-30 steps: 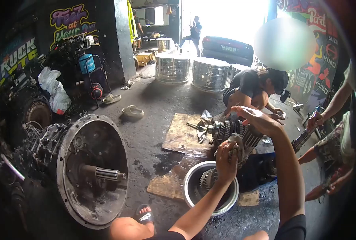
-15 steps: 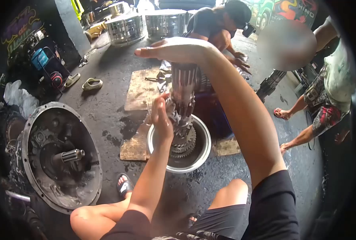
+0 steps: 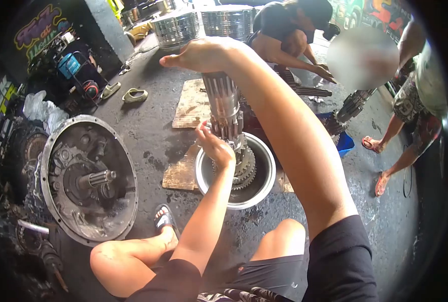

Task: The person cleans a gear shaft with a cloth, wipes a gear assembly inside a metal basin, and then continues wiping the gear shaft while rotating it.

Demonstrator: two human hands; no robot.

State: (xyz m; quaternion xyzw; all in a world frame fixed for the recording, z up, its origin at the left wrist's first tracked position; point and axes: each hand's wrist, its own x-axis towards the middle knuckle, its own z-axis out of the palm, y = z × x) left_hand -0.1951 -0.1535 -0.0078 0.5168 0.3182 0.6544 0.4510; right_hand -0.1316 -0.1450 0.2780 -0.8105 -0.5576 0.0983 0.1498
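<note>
across a dark, stained floor (image 3: 380, 216), we work with knees bent and set apart, a co-worker (image 3: 277, 30) in dark clothes crouched ahead of us and another person (image 3: 410, 108), in patterned shorts and red slippers, standing to our right. two shiny drums (image 3: 176, 31) stand beyond. at our left, a round metal casing (image 3: 98, 219) opens toward us, a ridged rod (image 3: 97, 179) jutting from its middle. wooden boards (image 3: 181, 173) show on either side of a pale-rimmed basin (image 3: 234, 205), and from it the geared shaft (image 3: 223, 100) rises almost upright, its toothed wheels low in the bowl. a second shaft (image 3: 354, 106) slants near a blue tub (image 3: 346, 146), which our right arm partly hides. two clogs (image 3: 135, 95) lie well apart from us on the floor. our right hand (image 3: 201, 54) lies flat over the geared shaft's top, stretched out rather than curled. our left hand (image 3: 216, 151) is at its lower side, fingers raised and loosely bent; whether they grip the metal, we cannot tell.
</note>
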